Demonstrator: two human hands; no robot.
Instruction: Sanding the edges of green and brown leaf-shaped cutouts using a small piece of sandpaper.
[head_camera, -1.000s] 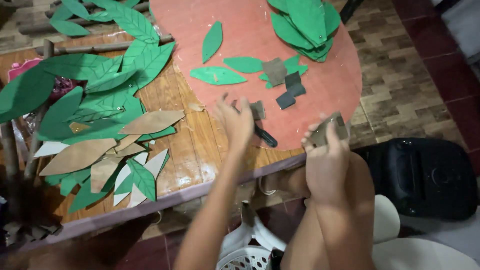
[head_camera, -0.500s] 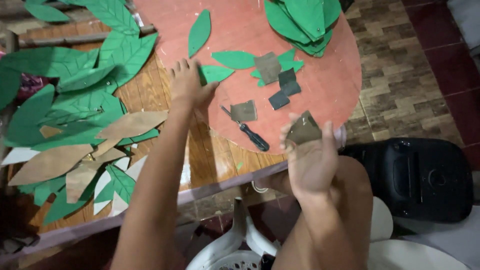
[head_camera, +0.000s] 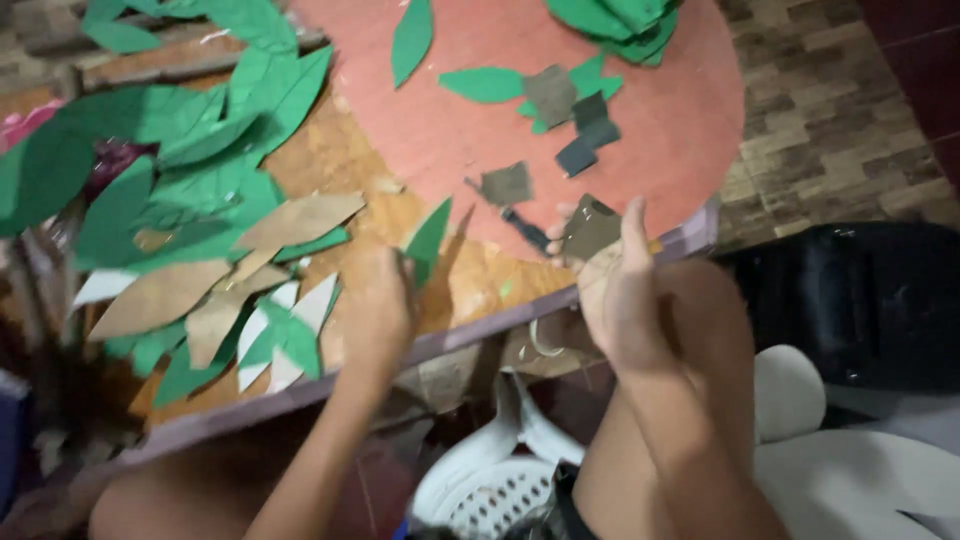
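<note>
In the head view, the left hand (head_camera: 378, 305) sits a little left of the frame's centre, above the near edge of the wooden surface (head_camera: 340, 160). Its fingers are pinched on a green paper leaf (head_camera: 429, 240), which stands tilted up from the fingertips with its tip pointing to the upper right. The right hand (head_camera: 622, 290) is right of centre, over the same edge, and grips a small grey-brown square of paper (head_camera: 590, 228) between thumb and fingers; the thumb points straight up. The two hands are apart, each closed on its own piece.

Just above the right hand a dark-handled tool (head_camera: 525, 228) lies on a round reddish board (head_camera: 640, 120), with another grey-brown square (head_camera: 507, 184) beside it. Further up the board lie more dark squares (head_camera: 588, 125) and flat green leaves (head_camera: 483, 83). At the left of the frame a heap of green leaves (head_camera: 180, 140) covers the surface, and below it lie brown leaf cutouts (head_camera: 160, 295). A white plastic basket (head_camera: 490, 495) shows at the lower middle, a black bag (head_camera: 850, 300) at the right.
</note>
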